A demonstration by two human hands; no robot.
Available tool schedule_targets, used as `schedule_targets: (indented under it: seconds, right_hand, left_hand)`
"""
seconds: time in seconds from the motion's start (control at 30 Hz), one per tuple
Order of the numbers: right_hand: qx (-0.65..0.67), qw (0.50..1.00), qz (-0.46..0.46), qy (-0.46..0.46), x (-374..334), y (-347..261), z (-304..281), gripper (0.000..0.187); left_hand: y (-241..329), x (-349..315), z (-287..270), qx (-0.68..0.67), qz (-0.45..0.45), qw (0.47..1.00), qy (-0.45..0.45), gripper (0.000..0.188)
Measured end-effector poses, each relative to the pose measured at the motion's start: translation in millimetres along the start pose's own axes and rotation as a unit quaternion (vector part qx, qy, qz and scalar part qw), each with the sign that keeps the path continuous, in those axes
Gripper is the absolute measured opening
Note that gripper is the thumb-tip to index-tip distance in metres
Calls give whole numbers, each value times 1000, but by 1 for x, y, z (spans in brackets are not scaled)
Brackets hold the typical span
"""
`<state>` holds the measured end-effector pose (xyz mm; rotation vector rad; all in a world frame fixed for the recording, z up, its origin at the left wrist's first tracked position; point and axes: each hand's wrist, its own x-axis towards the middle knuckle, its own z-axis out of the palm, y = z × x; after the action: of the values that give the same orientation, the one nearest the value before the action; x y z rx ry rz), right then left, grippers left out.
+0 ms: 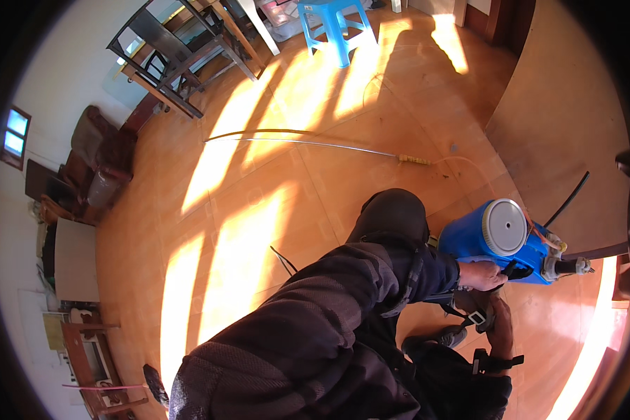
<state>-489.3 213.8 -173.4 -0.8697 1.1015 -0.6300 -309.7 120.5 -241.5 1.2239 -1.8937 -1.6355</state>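
Observation:
A blue knapsack sprayer [463, 234] with a round whitish lid [505, 225] stands on the floor at the right, beside my bent knee. My left hand [479, 275] reaches across to its near side, fingers closed round a black strap [516, 270] at the tank. Just below is my right hand [498, 313], close to a dark strap with a metal buckle [477, 318]; its fingers are largely hidden, so its grip does not show. A black band [497, 362] circles my right forearm. The spray wand [343, 146], with a yellowish grip, lies on the tiles ahead.
An orange hose [462, 161] runs from the wand toward the sprayer. A curved wooden panel [563, 133] stands right of it. A blue plastic stool [337, 28] and a dark wooden chair [171, 52] are at the far side. Brown armchairs [105, 157] line the left wall.

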Motion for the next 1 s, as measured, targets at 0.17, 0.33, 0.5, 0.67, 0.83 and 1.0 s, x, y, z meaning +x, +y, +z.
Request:
schedule_targets:
  seconds: [0.17, 0.33, 0.5, 0.67, 0.83, 1.0]
  right_hand:
    - [43, 999, 20, -19, -11, 31, 3, 30]
    - [40, 998, 33, -19, -13, 11, 2, 31]
    - [68, 996, -58, 8, -19, -4, 8, 44]
    - [200, 979, -35, -20, -19, 10, 5, 61]
    - [198, 978, -39, -46, -21, 31, 4, 67]
    - [70, 995, -44, -48, -22, 14, 13, 53]
  left_hand:
    - [18, -8, 3, 2, -42, 998, -35, 62]
    - [21, -14, 4, -25, 28, 999, -30, 61]
    - [41, -16, -1, -118, 111, 984, 68, 55]
    - [55, -11, -1, -173, 93, 979, 52, 51]
    - [56, -10, 5, -210, 100, 970, 70, 46]
    - [66, -24, -10, -241, -68, 968, -1, 42]
